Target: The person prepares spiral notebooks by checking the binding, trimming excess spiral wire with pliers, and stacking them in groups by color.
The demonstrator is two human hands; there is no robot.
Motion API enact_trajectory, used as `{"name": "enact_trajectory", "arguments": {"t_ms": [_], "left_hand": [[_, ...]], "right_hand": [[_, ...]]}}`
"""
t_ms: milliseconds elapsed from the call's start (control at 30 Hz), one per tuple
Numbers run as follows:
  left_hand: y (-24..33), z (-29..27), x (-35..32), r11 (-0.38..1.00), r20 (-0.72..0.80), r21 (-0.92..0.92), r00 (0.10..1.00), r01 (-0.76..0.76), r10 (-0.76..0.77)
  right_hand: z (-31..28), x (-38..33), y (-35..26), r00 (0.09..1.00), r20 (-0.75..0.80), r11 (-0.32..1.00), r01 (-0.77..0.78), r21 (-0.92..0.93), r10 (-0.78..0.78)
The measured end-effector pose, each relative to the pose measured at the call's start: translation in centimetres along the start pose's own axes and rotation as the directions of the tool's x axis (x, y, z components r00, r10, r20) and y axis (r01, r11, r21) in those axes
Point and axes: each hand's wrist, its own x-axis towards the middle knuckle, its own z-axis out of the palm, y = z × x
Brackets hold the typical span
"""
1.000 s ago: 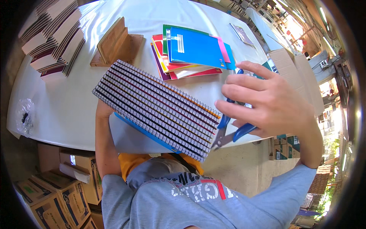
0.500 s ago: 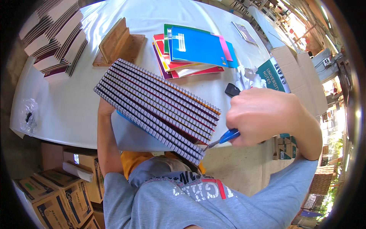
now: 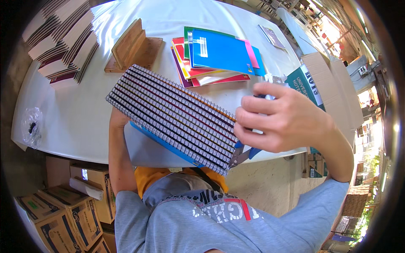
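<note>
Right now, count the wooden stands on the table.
1: the wooden stand is left of the loose notebooks, just beyond the spiral-bound bundle. Anything behind the bundle would be hidden.

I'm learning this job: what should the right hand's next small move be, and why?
Probably a gentle squeeze of the blue-handled pliers: the right hand holds their metal tips at the lower-right end of the spiral notebooks, and their handles look spread.

Grey shirt [image 3: 177, 227] lettered white; teal cover [image 3: 296, 78] lettered; brown cartons [image 3: 55, 234] printed dark.
</note>
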Motion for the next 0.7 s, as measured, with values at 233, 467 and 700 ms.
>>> {"name": "enact_trajectory", "arguments": {"t_ms": [233,467,700], "left_hand": [[1.4,1.2,-0.8,0.987,-0.008,0.118,0.993,-0.113,0.115],[0.4,0.2,-0.4,0.998,-0.018,0.05,0.999,-0.046,0.047],[-0.5,-0.2,-0.9,0.995,-0.012,-0.093,0.999,-0.038,0.037]], "right_hand": [[-4.0,2.8,-0.5,0.376,0.918,0.812,-0.571,0.121,0.127],[-0.8,-0.5,-1.2,0.989,-0.096,0.991,-0.121,-0.05,0.116],[-1.8,1.0,-1.7,0.953,0.287,0.995,-0.098,-0.006,0.096]]}}
